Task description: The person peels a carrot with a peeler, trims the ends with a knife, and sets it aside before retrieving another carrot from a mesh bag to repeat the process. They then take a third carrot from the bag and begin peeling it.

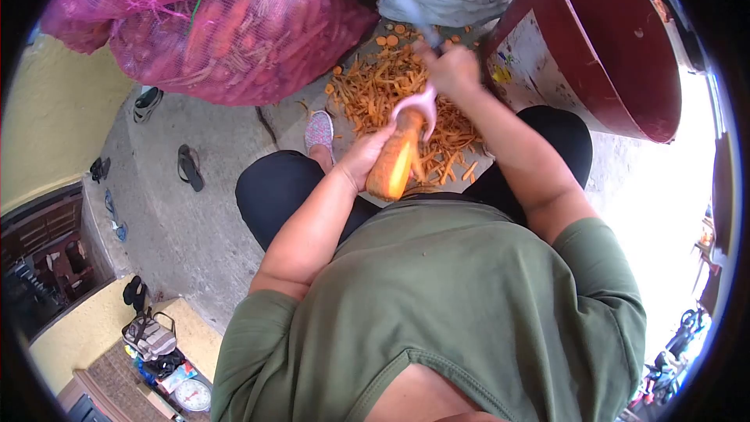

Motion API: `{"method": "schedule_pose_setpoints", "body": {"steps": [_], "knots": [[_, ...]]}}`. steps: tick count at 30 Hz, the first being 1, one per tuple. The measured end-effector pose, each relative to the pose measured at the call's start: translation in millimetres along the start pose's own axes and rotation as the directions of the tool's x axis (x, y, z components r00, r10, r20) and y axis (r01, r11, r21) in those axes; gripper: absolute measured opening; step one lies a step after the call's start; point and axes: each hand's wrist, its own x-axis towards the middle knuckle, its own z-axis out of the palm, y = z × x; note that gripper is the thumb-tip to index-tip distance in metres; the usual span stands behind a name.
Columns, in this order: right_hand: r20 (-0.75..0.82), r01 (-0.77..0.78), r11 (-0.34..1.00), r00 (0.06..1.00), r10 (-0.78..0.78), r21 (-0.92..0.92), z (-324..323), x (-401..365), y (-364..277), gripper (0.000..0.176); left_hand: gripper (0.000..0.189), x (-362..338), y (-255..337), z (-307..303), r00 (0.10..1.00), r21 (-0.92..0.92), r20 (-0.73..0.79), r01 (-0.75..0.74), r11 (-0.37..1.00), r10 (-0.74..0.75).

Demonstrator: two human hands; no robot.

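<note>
Concrete floor [187,227], peelings [375,87] | left hand [366,158] grips carrot [394,166] | right hand [453,70] grips peeler [418,105]

Left arm [306,227]: bare, elbow bent close to the torso [437,305], forearm running forward and inward. Left hand [361,158]: closed in a grip, thumb on top, fingers wrapped underneath and mostly hidden. Right arm [525,158]: bare below the upper arm, reaching farther forward, elbow less bent. Right hand [451,70]: fisted, back of hand toward the camera (some blur, finger detail unclear). Right hand sits ahead of the left, the two not touching. Both wrists roughly straight.
</note>
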Motion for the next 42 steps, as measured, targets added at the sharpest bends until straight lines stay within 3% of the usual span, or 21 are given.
{"method": "schedule_pose_setpoints", "body": {"steps": [2,3,5,7,9,11,12,13,15,17,18,21,25,27,30,33,37,38,40,41,42], "knots": [[-0.231,-0.068,0.993,0.972,0.044,-0.099,-10.1,44.1,33.4,0.059,0.047,-2.8,-1.2,1.3,0.998,-0.040,0.063,0.030,0.999,-0.028],[-0.278,-0.086,0.996,0.957,0.089,0.025,-18.2,48.8,39.1,0.057,0.048,-4.0,-1.6,1.8,0.995,-0.060,0.094,0.048,0.997,-0.042],[-0.270,-0.029,0.997,0.963,0.010,-0.065,-11.7,52.0,41.1,0.053,0.049,-5.7,2.6,1.5,0.997,-0.118,0.072,0.006,0.993,0.003],[-0.079,0.016,0.990,0.997,-0.005,0.143,-7.0,2.6,2.0,0.049,0.050,-2.2,8.3,-6.9,0.999,-0.154,0.020,-0.046,0.987,0.050],[0.123,0.161,0.978,0.976,-0.177,0.132,-1.5,-44.8,-18.8,0.045,0.046,1.6,8.5,-8.6,0.999,-0.226,0.009,-0.044,0.973,0.047],[0.151,0.282,0.940,0.938,-0.313,0.192,13.3,-64.0,-19.8,0.043,0.044,12.1,1.4,-7.3,0.997,-0.345,-0.056,-0.069,0.936,0.053],[0.061,0.321,0.937,0.941,-0.332,0.139,17.0,-60.4,-19.5,0.041,0.042,11.1,-0.3,-5.0,0.996,-0.262,-0.045,-0.088,0.961,0.079],[0.123,0.191,0.965,0.969,-0.215,0.182,12.4,-49.8,-18.6,0.045,0.043,9.9,-1.3,-4.6,0.996,-0.202,-0.034,-0.087,0.976,0.081],[-0.023,0.090,0.994,0.996,-0.089,0.054,9.5,-5.0,0.4,0.054,0.043,6.3,-1.4,-5.0,0.996,-0.077,-0.013,-0.088,0.993,0.088],[-0.192,-0.051,0.995,0.981,0.035,-0.082,-3.8,46.3,32.9,0.057,0.043,-4.2,1.7,2.6,1.000,-0.101,0.010,-0.018,0.995,0.019],[-0.266,-0.082,0.997,0.961,0.079,-0.001,-15.7,49.6,34.5,0.058,0.043,-5.7,1.4,2.9,0.999,-0.094,0.019,-0.024,0.995,0.025],[-0.230,0.017,1.000,0.973,-0.019,-0.008,-11.5,31.4,21.7,0.057,0.043,-4.2,4.5,-3.3,0.998,-0.129,0.060,-0.016,0.991,0.024],[0.171,0.220,0.966,0.955,-0.241,0.135,10.0,-52.8,-19.9,0.046,0.042,5.0,3.0,1.2,0.991,-0.232,-0.108,-0.101,0.967,0.078],[0.161,0.247,0.961,0.951,-0.265,0.125,6.5,-54.4,-21.7,0.047,0.042,6.5,0.5,-2.5,0.999,-0.157,0.009,-0.042,0.987,0.044],[-0.032,0.032,0.999,0.999,-0.032,0.026,0.8,0.4,1.1,0.052,0.044,-1.0,-0.1,-0.8,0.998,0.014,0.041,-0.041,0.999,0.041],[-0.228,-0.084,0.996,0.970,0.089,0.030,-14.9,44.1,30.6,0.056,0.046,-8.5,2.1,6.6,0.998,-0.031,-0.025,-0.059,0.998,0.059],[-0.016,0.014,0.988,1.000,-0.012,0.153,-6.0,-14.6,-7.6,0.054,0.046,-5.5,6.6,3.4,0.997,-0.103,-0.014,-0.074,0.992,0.073],[0.066,0.166,0.981,0.983,-0.173,0.103,3.6,-29.2,-9.7,0.051,0.046,0.7,4.6,-1.0,0.994,-0.139,-0.005,-0.106,0.985,0.107],[0.181,0.290,0.950,0.934,-0.307,0.114,9.1,-62.9,-19.2,0.050,0.046,3.3,3.5,2.5,0.992,-0.235,-0.047,-0.122,0.964,0.114],[0.135,0.353,0.934,0.924,-0.357,0.052,20.7,-59.0,-14.0,0.051,0.045,1.8,3.3,4.3,0.995,-0.206,-0.010,-0.102,0.973,0.102],[0.125,0.268,0.961,0.954,-0.274,0.063,15.9,-52.8,-15.3,0.049,0.045,0.3,2.5,5.5,0.996,-0.176,0.027,-0.085,0.981,0.091]]}}
